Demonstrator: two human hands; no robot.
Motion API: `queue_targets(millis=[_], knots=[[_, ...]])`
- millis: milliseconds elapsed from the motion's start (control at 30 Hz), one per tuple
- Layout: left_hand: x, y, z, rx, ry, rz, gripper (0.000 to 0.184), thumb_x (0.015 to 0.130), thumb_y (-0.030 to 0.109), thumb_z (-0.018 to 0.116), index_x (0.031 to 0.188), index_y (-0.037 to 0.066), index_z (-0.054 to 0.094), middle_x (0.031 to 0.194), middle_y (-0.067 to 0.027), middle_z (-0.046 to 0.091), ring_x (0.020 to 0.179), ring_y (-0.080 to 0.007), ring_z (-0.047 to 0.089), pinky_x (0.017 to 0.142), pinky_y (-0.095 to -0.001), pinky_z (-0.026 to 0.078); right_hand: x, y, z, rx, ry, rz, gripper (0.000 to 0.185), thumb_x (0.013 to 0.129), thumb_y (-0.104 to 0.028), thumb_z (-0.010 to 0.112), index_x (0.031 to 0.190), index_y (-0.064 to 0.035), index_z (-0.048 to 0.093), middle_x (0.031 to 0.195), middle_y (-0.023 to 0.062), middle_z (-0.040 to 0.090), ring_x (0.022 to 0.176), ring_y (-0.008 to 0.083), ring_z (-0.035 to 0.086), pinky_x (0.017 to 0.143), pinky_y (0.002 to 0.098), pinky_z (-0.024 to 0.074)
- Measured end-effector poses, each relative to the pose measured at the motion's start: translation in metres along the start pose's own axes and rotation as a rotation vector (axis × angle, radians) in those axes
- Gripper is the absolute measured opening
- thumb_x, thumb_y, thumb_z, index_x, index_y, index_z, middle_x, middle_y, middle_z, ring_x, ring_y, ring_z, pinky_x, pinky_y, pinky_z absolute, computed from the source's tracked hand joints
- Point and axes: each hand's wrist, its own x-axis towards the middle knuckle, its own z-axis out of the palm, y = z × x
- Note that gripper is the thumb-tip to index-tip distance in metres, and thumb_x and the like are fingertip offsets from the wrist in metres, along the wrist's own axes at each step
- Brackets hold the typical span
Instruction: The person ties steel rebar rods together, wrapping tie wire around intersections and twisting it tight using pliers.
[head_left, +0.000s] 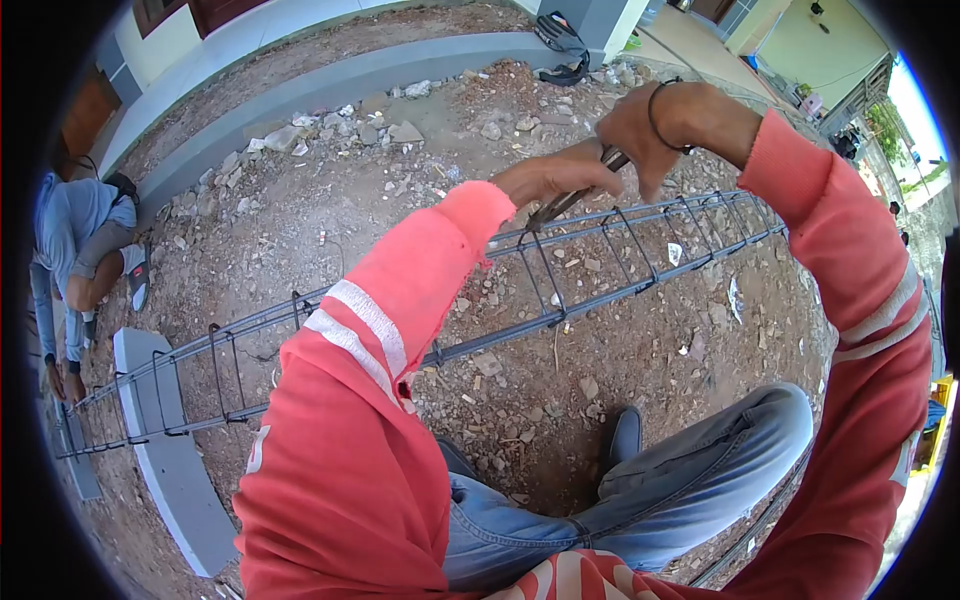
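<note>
My right hand [650, 130], with a dark band at its wrist, is closed around the handle end of metal pincers [572, 203]. From the other side, my left hand [562, 174] also grips the pincers' handles, its fingers partly hidden. The jaws point down to the left and meet the upper bar of a long rebar cage [590, 305] at a crosswise stirrup [540, 268]. Any wire in the jaws is too small to make out. The cage runs across the view in front of my bent knees.
Under the cage's left end lies a grey concrete-like block [165, 450]. A person [85, 240] crouches there, hands at the cage's end. Rubble [400, 130] lines a low grey kerb [370, 70], where a dark bag [563, 45] rests. A wall [830, 45] stands behind.
</note>
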Motion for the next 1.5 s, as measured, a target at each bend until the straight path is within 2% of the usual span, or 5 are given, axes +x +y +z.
queue_targets(millis=[133, 300, 900, 1200, 1500], knots=[[0.012, -0.008, -0.006, -0.223, -0.306, -0.014, 0.043, 0.072, 0.026, 0.076, 0.102, 0.001, 0.059, 0.078, -0.0034, 0.057, 0.065, -0.0120, 0.052, 0.059, -0.0294, 0.042, 0.000, -0.018, 0.035, -0.076, 0.441, 0.125, 0.023, 0.079, -0.021, 0.071, 0.091, -0.0021, 0.070, 0.092, 0.0170, 0.072, 0.091, 0.0309, 0.070, 0.077, 0.0415, 0.0558], [0.009, 0.006, -0.027, 0.035, -0.358, -0.078, 0.074, 0.083, 0.038, 0.076, 0.142, 0.006, 0.044, 0.136, -0.0141, 0.054, 0.119, -0.0231, 0.054, 0.101, -0.0416, 0.042, 0.014, 0.016, 0.069, 0.662, -0.124, 0.144, 0.043, 0.096, -0.037, 0.057, 0.093, 0.0047, 0.065, 0.084, 0.0185, 0.072, 0.074, 0.0277, 0.073, 0.063, 0.0359, 0.0599], [-0.004, -0.038, -0.039, 0.169, -0.400, -0.463, 0.035, 0.099, 0.032, 0.053, 0.122, 0.009, 0.067, 0.113, -0.0070, 0.066, 0.096, -0.0176, 0.062, 0.086, -0.0354, 0.049, 0.008, -0.016, 0.163, 1.472, -0.092, -0.107, 0.031, 0.085, -0.015, 0.075, 0.097, -0.0006, 0.051, 0.084, 0.0143, 0.069, 0.068, 0.0227, 0.071, 0.056, 0.0347, 0.0607], [-0.008, -0.028, -0.042, 0.088, -0.352, -0.495, 0.052, 0.092, 0.034, 0.056, 0.133, 0.003, 0.055, 0.125, -0.0120, 0.062, 0.113, -0.0232, 0.058, 0.100, -0.0414, 0.044, 0.018, 0.042, 0.098, 1.269, -0.292, -0.148, 0.012, 0.094, -0.010, 0.057, 0.100, -0.0036, 0.049, 0.101, 0.0205, 0.070, 0.090, 0.0308, 0.072, 0.075, 0.0406, 0.0598], [0.002, -0.023, -0.025, -0.283, -0.614, -0.301, 0.044, 0.098, 0.029, 0.056, 0.125, -0.006, 0.057, 0.113, -0.0178, 0.067, 0.104, -0.0245, 0.065, 0.090, -0.0361, 0.050, 0.024, 0.022, 0.044, 0.621, -0.223, -0.069, 0.045, 0.079, -0.017, 0.078, 0.110, 0.0010, 0.052, 0.093, 0.0201, 0.071, 0.084, 0.0311, 0.072, 0.069, 0.0443, 0.0581]])
